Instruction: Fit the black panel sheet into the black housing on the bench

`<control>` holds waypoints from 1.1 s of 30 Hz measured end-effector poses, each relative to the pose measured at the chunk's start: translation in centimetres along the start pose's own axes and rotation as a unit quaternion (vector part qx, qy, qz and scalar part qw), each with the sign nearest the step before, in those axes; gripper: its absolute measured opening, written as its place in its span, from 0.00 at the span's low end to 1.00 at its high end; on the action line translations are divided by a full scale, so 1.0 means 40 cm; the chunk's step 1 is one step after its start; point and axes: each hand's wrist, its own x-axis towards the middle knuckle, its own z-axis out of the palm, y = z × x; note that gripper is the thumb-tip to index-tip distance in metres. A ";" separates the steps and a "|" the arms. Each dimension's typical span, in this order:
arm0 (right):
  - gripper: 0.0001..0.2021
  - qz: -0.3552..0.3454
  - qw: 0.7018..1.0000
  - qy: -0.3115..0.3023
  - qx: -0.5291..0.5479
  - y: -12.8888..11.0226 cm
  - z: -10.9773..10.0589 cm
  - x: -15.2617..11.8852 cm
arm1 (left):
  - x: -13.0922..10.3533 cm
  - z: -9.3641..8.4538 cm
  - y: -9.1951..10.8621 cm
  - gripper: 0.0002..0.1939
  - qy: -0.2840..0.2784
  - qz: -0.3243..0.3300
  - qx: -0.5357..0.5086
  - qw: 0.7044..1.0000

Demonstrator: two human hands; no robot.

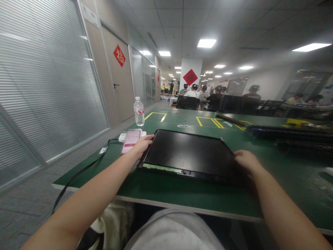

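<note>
A flat black display panel point(189, 151) lies at the middle of the green table, screen side up. Along its near edge runs a green circuit strip point(162, 169). My left hand point(143, 144) grips the panel's left edge, fingers on top near the far corner. At the right edge my right hand point(246, 160) is closed around the frame, with some fingers hidden beneath or behind it. Just left of my left hand rests a phone point(130, 142) with a pinkish screen, beside a white plug-like piece point(121, 138).
A water bottle point(139, 111) stands at the table's far left. Stacked dark panels point(283, 133) lie to the right, near a long dark strip point(230, 119). Yellow tape marks point(206, 121) cross the green table point(166, 189). A black cable point(85, 169) hangs off the left edge. Several people sit farther back.
</note>
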 end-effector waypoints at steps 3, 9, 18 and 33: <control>0.15 -0.003 1.000 -0.001 0.006 -0.001 0.003 0.000 | 0.001 -0.003 -0.002 0.26 -0.023 -0.043 -0.026 0.998; 0.14 0.000 1.000 0.000 0.011 -0.006 0.005 -0.005 | -0.012 -0.008 0.000 0.30 -0.100 -0.074 -0.030 0.992; 0.16 -0.018 0.999 0.007 0.037 -0.015 0.008 -0.015 | -0.014 -0.020 -0.002 0.29 -0.094 -0.069 0.036 0.993; 0.19 0.011 0.999 -0.030 0.043 -0.040 0.000 -0.035 | -0.026 -0.003 0.013 0.32 -0.086 -0.047 -0.044 0.994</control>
